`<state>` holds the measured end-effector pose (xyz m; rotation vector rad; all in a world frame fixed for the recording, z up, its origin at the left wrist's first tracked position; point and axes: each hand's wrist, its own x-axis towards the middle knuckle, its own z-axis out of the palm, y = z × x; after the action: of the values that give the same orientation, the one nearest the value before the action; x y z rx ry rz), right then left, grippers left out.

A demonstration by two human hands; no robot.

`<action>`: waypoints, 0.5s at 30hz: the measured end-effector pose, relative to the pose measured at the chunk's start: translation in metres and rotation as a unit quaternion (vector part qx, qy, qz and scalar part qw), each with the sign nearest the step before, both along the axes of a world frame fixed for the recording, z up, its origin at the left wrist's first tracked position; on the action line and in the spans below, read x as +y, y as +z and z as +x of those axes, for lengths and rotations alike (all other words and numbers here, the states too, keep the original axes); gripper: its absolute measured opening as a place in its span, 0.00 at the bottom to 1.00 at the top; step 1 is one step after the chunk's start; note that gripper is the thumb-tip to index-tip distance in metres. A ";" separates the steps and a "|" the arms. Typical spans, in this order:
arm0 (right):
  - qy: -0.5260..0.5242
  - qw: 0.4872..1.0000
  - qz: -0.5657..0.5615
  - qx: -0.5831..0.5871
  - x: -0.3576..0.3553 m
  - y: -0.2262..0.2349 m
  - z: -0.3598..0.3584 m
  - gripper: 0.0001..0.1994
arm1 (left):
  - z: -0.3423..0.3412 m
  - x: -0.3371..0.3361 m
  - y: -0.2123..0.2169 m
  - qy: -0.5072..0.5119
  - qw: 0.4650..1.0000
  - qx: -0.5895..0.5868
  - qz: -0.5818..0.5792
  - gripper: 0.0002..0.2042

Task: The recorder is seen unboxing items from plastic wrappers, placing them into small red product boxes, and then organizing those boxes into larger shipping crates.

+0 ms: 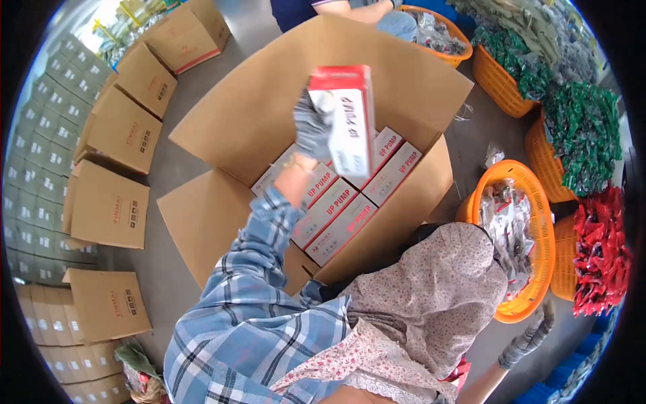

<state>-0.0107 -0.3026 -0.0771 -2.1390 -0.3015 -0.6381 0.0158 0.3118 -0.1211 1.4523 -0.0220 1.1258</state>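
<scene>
My left hand, in a grey glove, is closed round the side of a red and white box. It holds the box up over a large open cardboard carton. Inside the carton lie several similar boxes, side by side in rows, with red print on pale faces. The held box hides some of them. At the lower right, my right hand, also gloved in grey, is stretched out below an orange basket. Its fingers look extended and somewhat blurred, with nothing visible in them.
Plastic-bagged parts fill the orange basket. Along the right stand more orange baskets heaped with green bundles and red bundles. Open cartons line the left, before stacked grey boxes. A person sits beyond the carton.
</scene>
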 end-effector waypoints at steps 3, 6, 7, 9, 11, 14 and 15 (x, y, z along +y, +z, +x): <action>-0.076 0.982 0.098 0.144 -0.052 -0.057 0.000 0.20 | 0.022 0.058 -0.023 0.058 0.996 0.064 0.020 0.22; -0.102 0.952 0.149 0.248 -0.085 -0.112 -0.001 0.18 | 0.052 0.095 -0.085 0.099 0.983 0.128 0.082 0.22; -0.092 0.944 0.146 0.281 -0.095 -0.128 -0.003 0.18 | 0.062 0.107 -0.108 0.118 0.972 0.160 0.128 0.21; -0.127 0.937 0.139 0.295 -0.137 -0.138 -0.037 0.18 | 0.114 0.078 -0.144 0.149 0.936 0.229 0.222 0.24; -0.120 0.923 0.199 0.307 -0.154 -0.172 -0.051 0.17 | 0.111 0.099 -0.190 0.151 0.820 0.482 0.270 0.28; -0.176 0.914 0.042 0.364 -0.184 -0.224 -0.081 0.18 | 0.074 0.119 -0.251 0.079 0.651 0.692 0.302 0.37; -0.215 0.912 0.026 0.349 -0.259 -0.228 -0.144 0.18 | 0.095 0.078 -0.257 0.052 0.663 0.706 0.242 0.38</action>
<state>-0.1543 -0.5617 -0.3052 -2.2395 0.5836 -0.0743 0.1110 0.3901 -0.3785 2.4955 0.9265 -0.2522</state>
